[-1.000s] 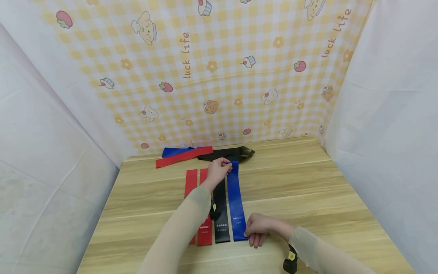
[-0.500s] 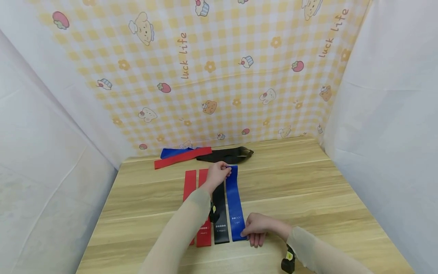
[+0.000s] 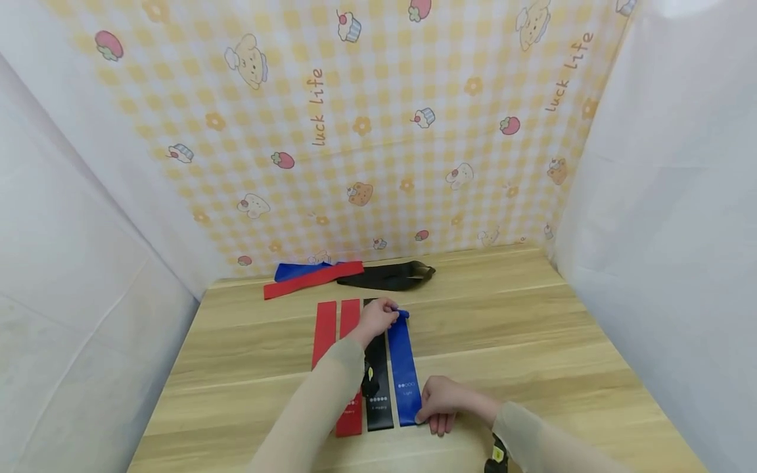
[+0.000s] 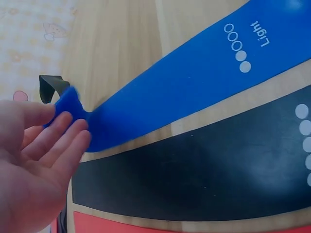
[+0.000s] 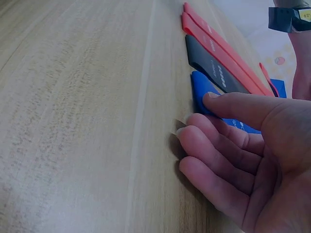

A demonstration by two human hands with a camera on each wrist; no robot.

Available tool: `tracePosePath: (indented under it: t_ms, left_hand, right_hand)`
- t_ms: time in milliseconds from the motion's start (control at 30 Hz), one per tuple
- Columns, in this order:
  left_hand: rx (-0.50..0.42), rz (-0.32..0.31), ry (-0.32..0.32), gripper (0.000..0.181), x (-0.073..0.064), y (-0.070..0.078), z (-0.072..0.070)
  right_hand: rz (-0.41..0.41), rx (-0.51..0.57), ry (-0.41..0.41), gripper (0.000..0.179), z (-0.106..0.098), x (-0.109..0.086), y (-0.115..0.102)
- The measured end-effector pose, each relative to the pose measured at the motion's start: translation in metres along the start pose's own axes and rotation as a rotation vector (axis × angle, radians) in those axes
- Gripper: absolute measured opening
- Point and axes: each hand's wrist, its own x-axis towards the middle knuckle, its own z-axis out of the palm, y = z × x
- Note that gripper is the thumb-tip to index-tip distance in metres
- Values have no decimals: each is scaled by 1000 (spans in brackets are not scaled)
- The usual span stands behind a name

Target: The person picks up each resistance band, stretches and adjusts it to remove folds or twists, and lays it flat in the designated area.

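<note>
A blue resistance band point(image 3: 404, 358) marked "Light" lies lengthwise on the table. Its far end is lifted and curled over, pinched between thumb and fingers of my left hand point(image 3: 376, 320); the left wrist view shows that folded end point(image 4: 68, 104) up close. At the near end, my right hand point(image 3: 443, 399) pinches the corner, thumb on top, as the right wrist view also shows on the blue edge point(image 5: 200, 92). Left of the blue band lies a black band point(image 3: 380, 417), then two red bands point(image 3: 324, 328), all side by side. My left forearm hides parts of the black and red ones.
Along the back of the wooden table point(image 3: 503, 328), a loose red band point(image 3: 313, 279) lies across a blue band point(image 3: 290, 270), next to a black band point(image 3: 384, 276). A checked cloth point(image 3: 378, 151) hangs behind, with white cloth point(image 3: 662, 230) at both sides.
My left hand has drawn the blue band's far end nearer, and that end has gone from straight to curled over. My right hand stays at the near corner.
</note>
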Motion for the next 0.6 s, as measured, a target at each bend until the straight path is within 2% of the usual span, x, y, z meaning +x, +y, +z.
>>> tracePosePath:
  t_ms: [133, 300, 400, 500, 600]
  left_hand:
    - [36, -7, -53, 28, -2, -7, 3]
    - [4, -22, -124, 51, -8, -11, 6]
    - [-11, -26, -140, 61, -9, -13, 7]
    - [-21, -18, -150, 63, -9, -15, 7]
    - [-14, -2, -170, 54, -9, -16, 9]
  right_hand:
    - [-4, -18, 17, 21, 3, 0, 1]
    - [-20, -35, 21, 26, 6, -1, -1]
    - [-25, -57, 37, 28, 7, -1, -2]
    - [-24, -70, 45, 29, 6, -2, -3]
    - [-25, -75, 43, 29, 4, -3, -3]
